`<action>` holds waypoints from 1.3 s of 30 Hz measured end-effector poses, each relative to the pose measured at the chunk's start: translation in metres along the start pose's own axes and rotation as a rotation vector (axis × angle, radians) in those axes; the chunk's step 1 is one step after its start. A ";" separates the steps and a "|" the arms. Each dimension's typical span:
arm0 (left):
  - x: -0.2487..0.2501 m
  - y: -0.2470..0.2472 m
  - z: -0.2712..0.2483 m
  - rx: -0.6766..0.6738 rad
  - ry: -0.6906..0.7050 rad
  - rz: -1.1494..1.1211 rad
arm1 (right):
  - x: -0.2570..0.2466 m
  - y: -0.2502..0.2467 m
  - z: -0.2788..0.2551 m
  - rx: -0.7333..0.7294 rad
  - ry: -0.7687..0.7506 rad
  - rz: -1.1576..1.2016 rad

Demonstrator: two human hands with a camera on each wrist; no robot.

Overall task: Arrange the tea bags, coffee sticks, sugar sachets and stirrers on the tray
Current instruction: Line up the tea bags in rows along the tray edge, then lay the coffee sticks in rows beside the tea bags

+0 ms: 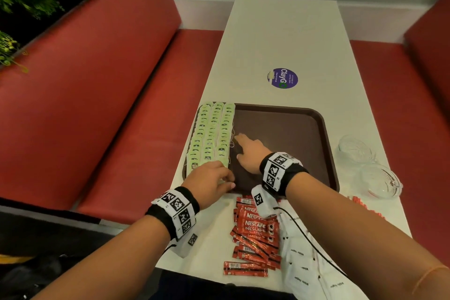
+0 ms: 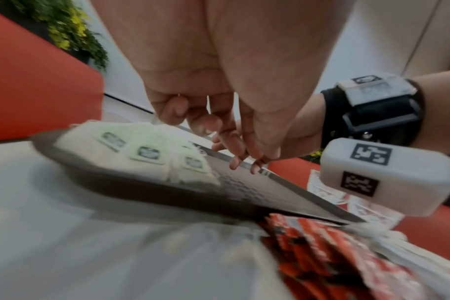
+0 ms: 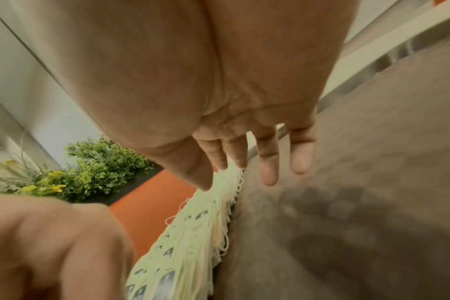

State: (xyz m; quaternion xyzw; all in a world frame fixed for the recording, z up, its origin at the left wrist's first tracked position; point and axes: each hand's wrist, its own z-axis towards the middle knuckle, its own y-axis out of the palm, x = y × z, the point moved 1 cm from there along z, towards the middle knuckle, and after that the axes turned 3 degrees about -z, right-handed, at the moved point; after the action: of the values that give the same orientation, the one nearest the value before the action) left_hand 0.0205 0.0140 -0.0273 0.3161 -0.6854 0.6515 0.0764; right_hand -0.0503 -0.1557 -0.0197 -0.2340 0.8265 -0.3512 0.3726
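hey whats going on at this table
A person is laying out drink supplies on a brown tray. Three neat rows of green tea bags already fill its left side. The right hand, fingers straight, is flat against the inner edge of those rows, squaring them up, while the left hand rests at their near end with fingers loosely curled. The red coffee sticks and white sugar sachets are still on the table, in front of the tray.

green tea bags (image 1: pixel 211 134); brown tray (image 1: pixel 287 134)
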 end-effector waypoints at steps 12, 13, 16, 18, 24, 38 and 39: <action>0.048 0.037 -0.012 -0.222 0.158 0.292 | 0.049 0.005 -0.104 0.062 -0.114 -0.016; 0.049 0.036 -0.012 -0.223 0.155 0.287 | 0.051 0.008 -0.111 0.043 -0.125 -0.026; 0.052 0.032 -0.011 -0.222 0.140 0.250 | 0.055 0.015 -0.122 0.013 -0.145 -0.040; 0.054 0.028 -0.011 -0.198 0.129 0.209 | 0.055 0.017 -0.126 0.009 -0.152 -0.049; 0.066 0.009 -0.007 -0.091 0.139 0.091 | 0.048 0.017 -0.131 0.022 -0.178 -0.086; 0.063 -0.017 0.020 -0.068 0.128 -0.163 | 0.060 -0.006 -0.111 0.173 -0.146 0.192; 0.062 -0.020 0.024 -0.068 0.136 -0.163 | 0.062 -0.007 -0.108 0.183 -0.138 0.197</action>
State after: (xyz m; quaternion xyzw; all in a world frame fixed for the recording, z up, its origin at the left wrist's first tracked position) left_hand -0.0103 -0.0282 0.0178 0.3232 -0.6724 0.6393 0.1863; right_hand -0.1719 -0.1566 0.0095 -0.1402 0.7826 -0.3697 0.4809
